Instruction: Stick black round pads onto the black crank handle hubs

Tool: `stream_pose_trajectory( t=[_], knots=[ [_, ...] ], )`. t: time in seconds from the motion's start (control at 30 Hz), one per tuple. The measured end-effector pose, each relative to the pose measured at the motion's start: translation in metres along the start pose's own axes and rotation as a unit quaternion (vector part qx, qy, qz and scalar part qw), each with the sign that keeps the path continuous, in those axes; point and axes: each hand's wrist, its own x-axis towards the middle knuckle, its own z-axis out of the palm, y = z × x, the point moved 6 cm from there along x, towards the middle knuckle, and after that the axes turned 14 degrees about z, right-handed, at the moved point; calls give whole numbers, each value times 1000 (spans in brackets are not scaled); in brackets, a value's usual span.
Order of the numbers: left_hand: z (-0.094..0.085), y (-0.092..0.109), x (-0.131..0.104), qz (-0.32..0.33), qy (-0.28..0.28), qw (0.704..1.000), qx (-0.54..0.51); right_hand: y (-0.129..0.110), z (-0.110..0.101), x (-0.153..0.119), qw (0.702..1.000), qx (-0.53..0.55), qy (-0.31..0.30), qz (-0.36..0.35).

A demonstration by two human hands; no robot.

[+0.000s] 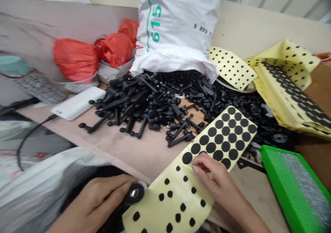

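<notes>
At the lower left, my left hand is closed on a round black part with a small slot in its face. A yellow sheet carries rows of round black stickers at its upper end and smaller black spots lower down. The fingers of my right hand are pinched together on the sheet at the bottom edge of the sticker rows; what lies between the fingertips is hidden. The round part touches or overlaps the sheet's left edge.
Black crank-like parts are heaped behind the sheet, below a white sack. A white phone with a cable lies left. Red bags stand behind it. More yellow sheets and a green tray are at the right.
</notes>
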Motion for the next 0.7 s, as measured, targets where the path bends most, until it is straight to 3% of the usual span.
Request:
stream_pose_trajectory(
  t=[0.1, 0.23, 0.43, 0.7],
  knots=[
    [18, 8, 8, -4, -110, 993, -48, -16, 15, -7, 998, 18, -64, -19],
    [41, 13, 22, -17, -119, 987, -110, -38, 33, -18, 991, -9, -123, -50],
    [62, 18, 32, -22, -132, 961, -241, -36, 28, -15, 994, 37, -89, -52],
    [62, 21, 32, -29, -135, 963, -230, -33, 25, -20, 993, 56, -59, -85]
  ],
)
